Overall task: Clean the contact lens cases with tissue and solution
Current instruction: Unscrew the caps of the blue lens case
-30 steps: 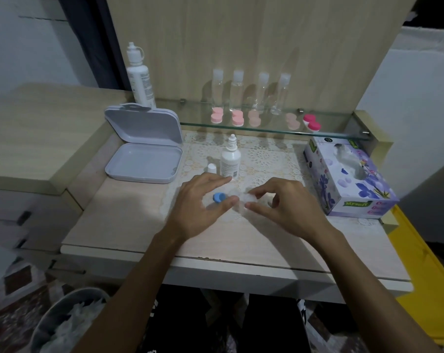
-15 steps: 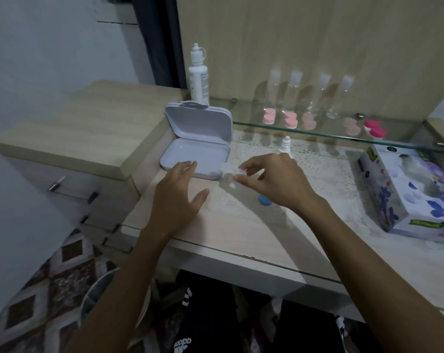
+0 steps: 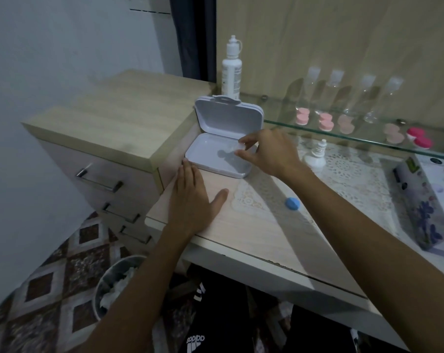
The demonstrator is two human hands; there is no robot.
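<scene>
Head view: a person's 2 bare arms reach over a pale wooden desk (image 3: 254,233) with a lace mat on it.
Right hand (image 3: 269,151): thumb and forefinger pinched on a clear contact lens case (image 3: 232,149), held just above the open white box (image 3: 215,159).
Left hand (image 3: 192,197): flat on the desk, fingers spread and holding nothing, fingertips touching the near left corner of the box.
White box: lid tilted up at the far side, tray lying at the far left of the desk beside the drawer unit (image 3: 108,138).
Blue cap (image 3: 292,203): alone on the mat, near side, right of the left hand.
Small dropper bottle (image 3: 316,155): upright on the mat, just right of the right hand.
Large solution bottle (image 3: 231,70): upright behind the box lid.
Glass shelf (image 3: 355,133): far side; 4 clear bottles and several pink lens cases (image 3: 325,121) on it.
Tissue box (image 3: 429,200): far right, floral print.
Bin (image 3: 116,284): on the floor, near left, with crumpled white tissue inside.
</scene>
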